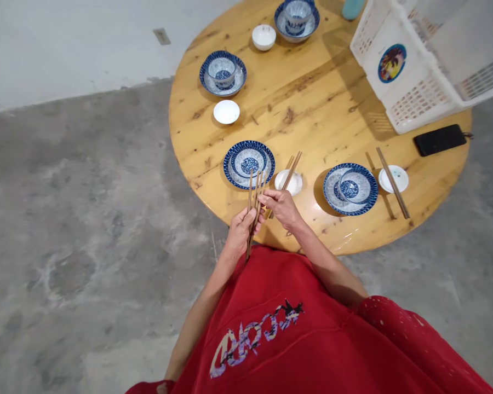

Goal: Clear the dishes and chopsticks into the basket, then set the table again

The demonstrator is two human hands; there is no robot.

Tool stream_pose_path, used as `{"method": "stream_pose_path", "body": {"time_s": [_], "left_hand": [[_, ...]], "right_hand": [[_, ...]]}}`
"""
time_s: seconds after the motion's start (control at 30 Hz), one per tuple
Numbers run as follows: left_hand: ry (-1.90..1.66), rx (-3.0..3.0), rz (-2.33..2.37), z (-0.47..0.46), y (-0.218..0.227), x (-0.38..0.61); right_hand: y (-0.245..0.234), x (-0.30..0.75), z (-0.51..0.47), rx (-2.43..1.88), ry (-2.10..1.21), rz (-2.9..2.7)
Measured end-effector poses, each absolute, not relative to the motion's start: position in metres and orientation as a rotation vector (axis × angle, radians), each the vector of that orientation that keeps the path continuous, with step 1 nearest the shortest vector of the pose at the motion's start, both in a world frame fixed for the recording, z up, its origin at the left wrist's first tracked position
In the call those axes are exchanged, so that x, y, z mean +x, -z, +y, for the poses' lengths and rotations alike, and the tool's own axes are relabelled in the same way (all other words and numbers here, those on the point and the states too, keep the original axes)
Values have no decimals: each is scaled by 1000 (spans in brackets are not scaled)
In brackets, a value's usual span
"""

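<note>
My left hand [241, 230] is closed round a bunch of brown chopsticks [254, 191] held upright at the near edge of the round wooden table [312, 104]. My right hand [280, 207] pinches a pair of chopsticks [292, 168] whose tips lie over a small white dish [290, 183]. Just beyond my hands stands a blue-and-white plate with a bowl on it [248, 163].
A second blue-and-white setting [350, 187] sits to the right, with a white dish [394, 178] and chopsticks [392, 181] across it. Further settings [223, 73] [296, 19] and white dishes [226, 111] [263, 36] lie beyond. A white plastic crate [419, 76] and black phone [439, 139] occupy the right side.
</note>
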State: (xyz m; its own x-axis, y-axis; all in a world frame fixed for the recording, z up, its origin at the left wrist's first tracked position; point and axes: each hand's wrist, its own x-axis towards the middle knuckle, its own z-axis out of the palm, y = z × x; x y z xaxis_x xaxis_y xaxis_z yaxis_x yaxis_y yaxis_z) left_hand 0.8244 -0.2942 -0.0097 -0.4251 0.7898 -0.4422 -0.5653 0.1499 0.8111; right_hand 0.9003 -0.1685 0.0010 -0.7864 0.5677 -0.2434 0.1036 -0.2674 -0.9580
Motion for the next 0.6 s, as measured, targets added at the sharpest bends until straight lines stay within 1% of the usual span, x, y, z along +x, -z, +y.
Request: {"method": "stream_pose_path", "body": {"time_s": [0.23, 0.4, 0.47, 0.6], "left_hand": [[-1527, 273, 1422, -299, 8, 833], [-1491, 361, 1497, -301, 12, 831], [-1490, 428, 1544, -300, 15, 827], [-1598, 443, 1704, -307, 19, 798]], "right_hand": [[-1, 904, -167, -761, -2101, -1791], [-2, 905, -174, -845, -1997, -1809], [-5, 904, -177, -878, -1916, -1798], [-19, 896, -186, -899, -1621, -1840]]}}
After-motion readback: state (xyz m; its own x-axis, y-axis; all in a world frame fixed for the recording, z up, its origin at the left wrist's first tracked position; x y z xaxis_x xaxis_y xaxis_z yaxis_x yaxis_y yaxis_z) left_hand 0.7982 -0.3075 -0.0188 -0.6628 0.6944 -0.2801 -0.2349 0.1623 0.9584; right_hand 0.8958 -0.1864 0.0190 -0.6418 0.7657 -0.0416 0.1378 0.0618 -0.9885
